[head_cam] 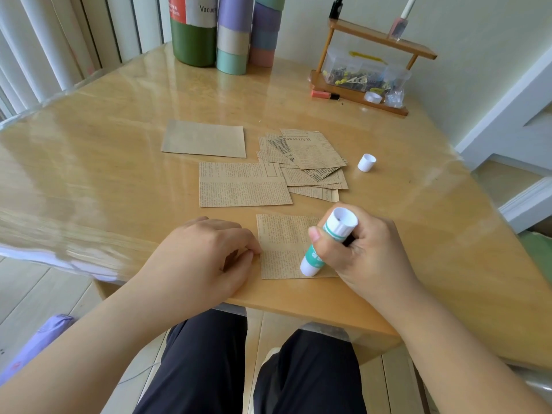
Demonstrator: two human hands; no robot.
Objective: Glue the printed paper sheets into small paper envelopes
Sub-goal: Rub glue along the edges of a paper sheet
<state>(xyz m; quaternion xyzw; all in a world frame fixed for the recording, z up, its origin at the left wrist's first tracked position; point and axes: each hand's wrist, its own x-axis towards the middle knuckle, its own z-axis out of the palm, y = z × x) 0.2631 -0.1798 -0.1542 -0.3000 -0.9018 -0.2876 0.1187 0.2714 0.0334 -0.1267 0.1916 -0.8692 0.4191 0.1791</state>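
At the far edge of the glossy wooden table (119, 150), a dark green cylindrical flask (193, 40) is standing beside two stacks of pastel paper rolls (234, 40), and a small two-tier wooden shelf (367, 70) is holding a clear plastic box of clips (358, 71). A plain brown kraft sheet (204, 138) is lying flat mid-table, a larger printed newsprint-style sheet (243, 185) is lying just nearer, and a loose, overlapping pile of finished small printed envelopes (310, 158) is sitting to its right, with a white round glue cap (366, 162) near the pile. Nothing is blocking the work area. Near the front edge, a small printed brown paper sheet (283, 246) is lying flat. The left hand (206, 255) is pinning its left edge, fingers curled with the tips pressing down. The right hand (367, 249) is gripping a white and teal glue stick (327, 242), tilted, its lower end touching the sheet.
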